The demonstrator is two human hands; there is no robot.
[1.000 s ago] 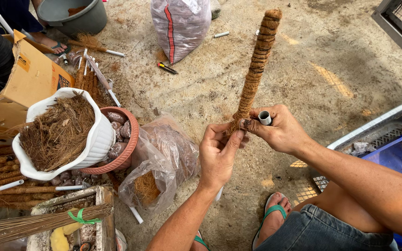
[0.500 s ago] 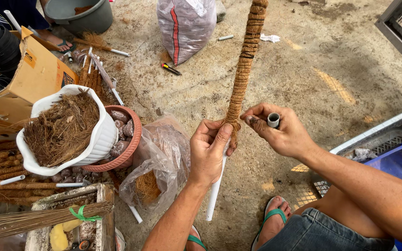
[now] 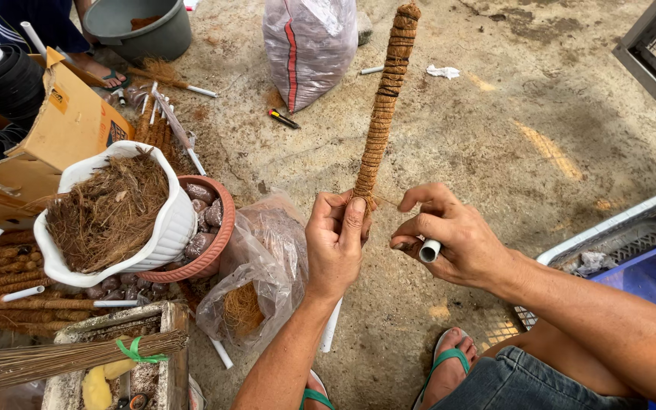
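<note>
1. Our left hand (image 3: 335,243) is clenched around the coir-wrapped pole (image 3: 383,106), gripping it just below the wrapped section. The pole stands nearly upright, leaning slightly right, above the concrete floor (image 3: 495,137). Its bare white lower end shows below the fist.

2. Our right hand (image 3: 449,235) pinches a short white pipe piece (image 3: 429,250) between thumb and fingers, just beside the base of the wrapping.

3. Change noted: one second ago the right hand sat against the pole at the lower end of the wrapping. It now stands slightly apart from it. The pole has also been raised, so more white pipe shows beneath the left fist.

4. Our reading: the wrapped end is being held firm by the left hand alone, while the right hand is freed to work with the pipe piece.

5. Surroundings: a white pot of loose fibre (image 3: 115,216) sits at left, touching a terracotta pot (image 3: 218,228). A clear plastic bag (image 3: 260,266) lies near the left forearm. Finished wrapped poles (image 3: 9,281) lie further left. A blue crate (image 3: 639,273) stands at right.
</note>
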